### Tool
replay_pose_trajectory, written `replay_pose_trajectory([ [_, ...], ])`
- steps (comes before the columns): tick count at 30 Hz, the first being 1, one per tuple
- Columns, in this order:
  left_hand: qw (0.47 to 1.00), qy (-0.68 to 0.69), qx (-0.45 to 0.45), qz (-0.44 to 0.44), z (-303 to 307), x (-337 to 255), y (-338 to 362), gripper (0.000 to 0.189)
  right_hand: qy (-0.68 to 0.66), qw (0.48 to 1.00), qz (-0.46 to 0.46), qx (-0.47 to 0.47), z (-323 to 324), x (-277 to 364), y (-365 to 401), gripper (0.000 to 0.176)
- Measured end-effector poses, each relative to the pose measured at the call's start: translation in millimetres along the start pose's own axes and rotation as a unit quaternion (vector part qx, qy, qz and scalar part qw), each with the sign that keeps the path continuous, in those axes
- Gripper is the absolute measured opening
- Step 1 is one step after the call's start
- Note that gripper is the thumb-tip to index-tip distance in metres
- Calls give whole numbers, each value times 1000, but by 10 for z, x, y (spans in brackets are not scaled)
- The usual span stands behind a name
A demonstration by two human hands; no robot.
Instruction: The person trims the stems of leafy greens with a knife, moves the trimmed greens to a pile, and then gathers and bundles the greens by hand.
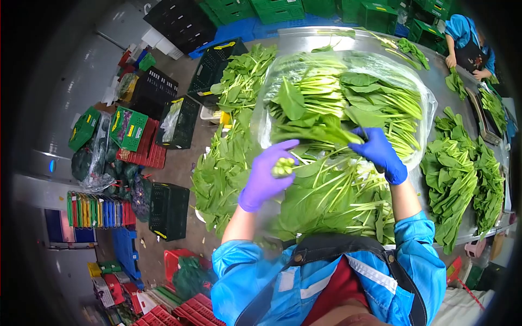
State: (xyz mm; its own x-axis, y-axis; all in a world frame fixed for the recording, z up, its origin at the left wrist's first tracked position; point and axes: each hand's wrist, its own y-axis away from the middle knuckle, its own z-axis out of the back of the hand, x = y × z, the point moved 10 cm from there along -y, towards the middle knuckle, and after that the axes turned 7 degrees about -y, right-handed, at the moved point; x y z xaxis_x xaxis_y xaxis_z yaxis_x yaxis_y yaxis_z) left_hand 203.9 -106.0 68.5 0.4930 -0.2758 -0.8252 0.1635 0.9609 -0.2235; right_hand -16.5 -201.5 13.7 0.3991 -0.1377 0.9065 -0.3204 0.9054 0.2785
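Note:
My left hand [267,176], in a purple glove, is closed around a bunch of leafy greens; its pale cut stem ends [283,167] point up between thumb and fingers. My right hand [380,154], in a blue glove, is closed on the stem end of some leafy greens [321,131], whose leaves stretch left above my left hand. Just beyond both hands lies a clear plastic bag [429,103], spread open, with bundled greens [321,81] stacked inside in two rows. Loose greens [321,201] cover the table between my forearms.
More greens [228,168] heap along the table's left side, and bunches [448,179] lie on the right. A co-worker [468,46] handles greens at the far right corner. Dark crates [168,209] stand on the floor at left; green crates [277,11] line the back.

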Motion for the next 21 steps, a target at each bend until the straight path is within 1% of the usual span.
replay_pose_trajectory([
  [1,993,-67,15,-94,-69,-265,-24,31,25,999,25,40,-81,32,102,38],
  [2,993,-64,18,-94,-149,-371,-56,31,51,994,48,82,-158,53,204,38],
  [3,979,-132,51,-149,-361,-583,-33,32,64,990,68,107,-225,93,306,39],
  [4,955,-198,85,-205,-580,-730,17,34,9,983,78,163,-363,82,398,39],
  [5,955,-195,90,-206,-714,-661,27,34,12,979,69,192,-462,53,466,39],
  [6,965,-118,145,-184,-923,-455,52,36,15,973,61,221,-545,25,525,39],
  [7,966,-40,197,-160,-1083,-310,83,39,-41,979,-18,201,-547,-193,487,39],
  [8,966,-39,197,-162,-1135,-202,129,39,-123,984,-10,131,-467,-356,401,39],
  [9,972,106,212,8,-1173,141,133,42,-122,991,37,37,-321,-387,373,39],
  [10,929,243,216,179,-1245,450,228,45,-121,988,84,-57,-184,-420,377,40],
  [11,921,279,208,178,-1227,467,229,51,1,977,193,-92,-189,-500,360,35],
  [12,921,277,208,179,-1206,488,232,51,-1,977,193,-92,-248,-532,387,35],
  [14,914,280,224,190,-1216,529,260,52,88,955,274,-69,-457,-450,540,40],
  [15,913,280,225,191,-1229,549,264,52,121,947,287,-75,-494,-384,554,50],
  [16,931,239,233,145,-1223,505,235,52,121,948,286,-75,-502,-331,546,50],
  [17,945,195,241,99,-1218,451,224,53,147,948,277,-65,-535,-285,531,50],
  [18,945,195,242,100,-1214,433,239,53,172,947,267,-54,-572,-254,513,51],
  [20,919,275,246,141,-1239,406,297,44,184,950,251,-40,-610,-311,463,51],
  [21,918,276,246,142,-1220,430,294,44,183,951,248,-25,-634,-393,419,49],
])
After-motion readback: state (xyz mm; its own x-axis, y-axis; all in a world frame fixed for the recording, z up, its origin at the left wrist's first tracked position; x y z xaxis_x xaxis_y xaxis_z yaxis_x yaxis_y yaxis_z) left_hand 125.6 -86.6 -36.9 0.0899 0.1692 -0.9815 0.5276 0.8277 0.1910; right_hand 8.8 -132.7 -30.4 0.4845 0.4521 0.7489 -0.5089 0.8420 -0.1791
